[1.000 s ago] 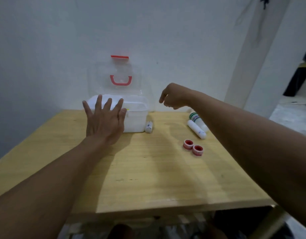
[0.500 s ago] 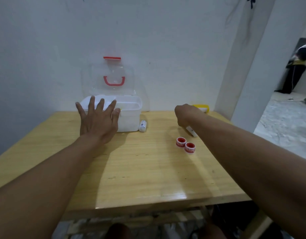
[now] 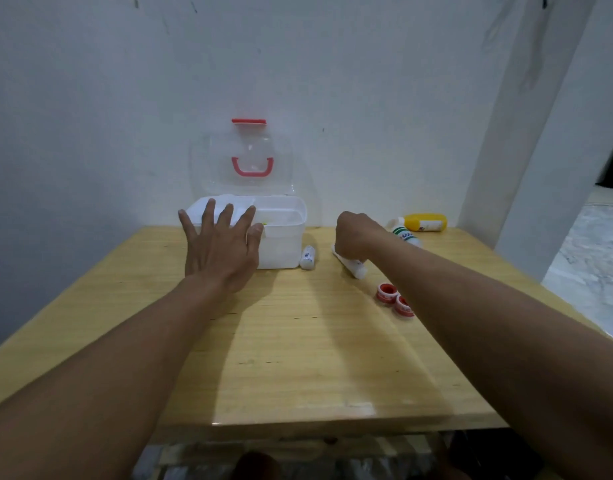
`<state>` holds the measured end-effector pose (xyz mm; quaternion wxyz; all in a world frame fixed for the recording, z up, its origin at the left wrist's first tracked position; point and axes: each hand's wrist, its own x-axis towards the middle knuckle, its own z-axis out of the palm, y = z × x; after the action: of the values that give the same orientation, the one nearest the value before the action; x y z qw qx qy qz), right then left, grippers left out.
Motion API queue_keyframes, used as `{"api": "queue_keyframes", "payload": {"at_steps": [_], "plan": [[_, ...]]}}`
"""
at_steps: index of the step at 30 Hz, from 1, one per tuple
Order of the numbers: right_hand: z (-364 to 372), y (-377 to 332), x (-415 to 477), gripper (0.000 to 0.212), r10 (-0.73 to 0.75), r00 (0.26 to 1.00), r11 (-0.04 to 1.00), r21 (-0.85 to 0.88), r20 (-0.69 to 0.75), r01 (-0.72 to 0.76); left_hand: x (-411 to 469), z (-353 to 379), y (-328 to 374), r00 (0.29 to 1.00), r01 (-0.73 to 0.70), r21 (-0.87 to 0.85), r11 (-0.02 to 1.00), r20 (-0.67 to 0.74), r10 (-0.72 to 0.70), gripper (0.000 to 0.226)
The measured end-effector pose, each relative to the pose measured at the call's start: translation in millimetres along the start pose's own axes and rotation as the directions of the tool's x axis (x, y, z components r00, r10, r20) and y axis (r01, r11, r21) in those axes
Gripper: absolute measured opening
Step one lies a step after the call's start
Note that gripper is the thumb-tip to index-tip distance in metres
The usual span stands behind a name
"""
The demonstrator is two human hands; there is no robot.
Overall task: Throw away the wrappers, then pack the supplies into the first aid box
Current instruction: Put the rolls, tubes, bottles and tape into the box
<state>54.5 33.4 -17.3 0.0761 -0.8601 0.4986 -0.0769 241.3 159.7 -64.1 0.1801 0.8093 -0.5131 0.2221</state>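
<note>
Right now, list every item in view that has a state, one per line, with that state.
First aid box: open, lid upright.
Left hand: open, spread flat against the box.
Right hand: closed on white tube.
White tube: lying down, gripped.
Small roll: lying beside the box.
Tape rolls: loose on the table.
Yellow bottle: lying on its side.

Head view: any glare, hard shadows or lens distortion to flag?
Head view: glare patch on the table at its near edge; soft arm shadows run across the wood; the wide-angle lens stretches both forearms; the clear lid nearly vanishes against the white wall.
</note>
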Motion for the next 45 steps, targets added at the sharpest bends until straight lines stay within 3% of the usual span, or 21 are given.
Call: {"api": "queue_keyframes", "payload": {"at_steps": [4, 9, 17, 23, 26, 31, 40, 45], "plan": [[-0.5, -15.0, 4.9, 0.020, 0.011, 0.996, 0.988, 0.151, 0.086, -0.024, 0.8, -1.0, -0.4, 1.000, 0.001, -0.042, 0.999, -0.020, -0.002, 0.057], [7.2, -22.0, 5.9, 0.040, 0.013, 0.991, 0.982, 0.185, 0.133, -0.038, 1.4, -2.6, -3.2, 0.993, 0.058, -0.186, 0.981, -0.087, -0.075, 0.054], [3.2, -31.3, 4.4, 0.015, 0.073, 0.979, 0.994, 0.062, 0.191, -0.086, 2.4, -4.6, -13.8, 0.990, 0.111, -0.247, 0.963, -0.056, -0.128, 0.053], [7.9, -25.1, 9.7, 0.022, 0.092, 0.986, 0.991, 0.080, 0.142, -0.104, 0.9, -3.9, -16.1, 0.990, 0.116, -0.272, 0.955, -0.041, -0.132, 0.053], [17.2, -21.7, 12.1, 0.034, 0.038, 0.992, 0.994, 0.101, 0.124, -0.051, -0.6, -4.8, -18.6, 0.986, 0.132, -0.304, 0.944, -0.055, -0.155, 0.052], [15.9, -13.1, 17.4, 0.035, 0.003, 0.997, 0.994, 0.108, 0.073, -0.011, -1.4, -4.8, -23.8, 0.986, 0.133, -0.303, 0.944, -0.054, -0.157, 0.051], [-58.2, -21.6, 26.5, 0.040, -0.039, 0.992, 0.984, 0.170, -0.122, 0.059, -2.9, -2.6, -26.3, 0.989, 0.112, -0.289, 0.951, -0.060, -0.134, 0.049], [-89.0, -63.0, 27.2, 0.041, -0.209, 0.978, 0.960, 0.183, -0.028, 0.211, -1.4, 2.1, -27.1, 0.985, 0.115, -0.304, 0.946, -0.086, -0.148, 0.048]]}}
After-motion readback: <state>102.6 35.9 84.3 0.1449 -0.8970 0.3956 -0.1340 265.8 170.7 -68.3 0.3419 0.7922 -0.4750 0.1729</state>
